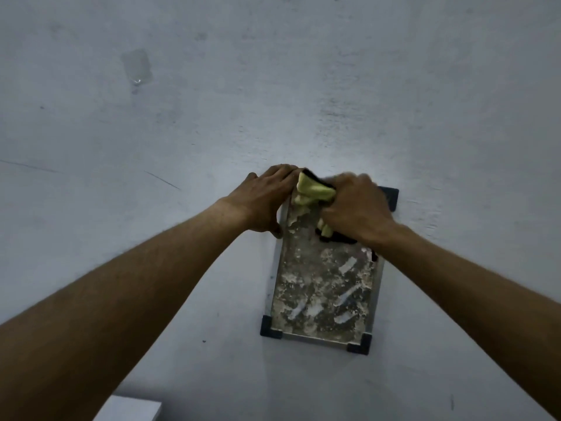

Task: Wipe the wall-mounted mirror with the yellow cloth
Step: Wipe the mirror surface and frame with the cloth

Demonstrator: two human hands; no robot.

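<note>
A small rectangular mirror [321, 287] with a metal frame and dark corner caps hangs on the pale wall; its glass is blotched and stained. My right hand [355, 208] is closed around a bunched yellow cloth [312, 192] with a dark edge and presses it against the upper part of the glass. My left hand [264, 202] grips the mirror's top left corner, fingers over the top edge and thumb down the left side. The hands hide the upper part of the mirror.
The pale wall [273, 86] fills the view, scuffed and marked. A clear stick-on hook or tape patch [137, 68] sits on it at the upper left. A white object's corner [127, 408] shows at the bottom left.
</note>
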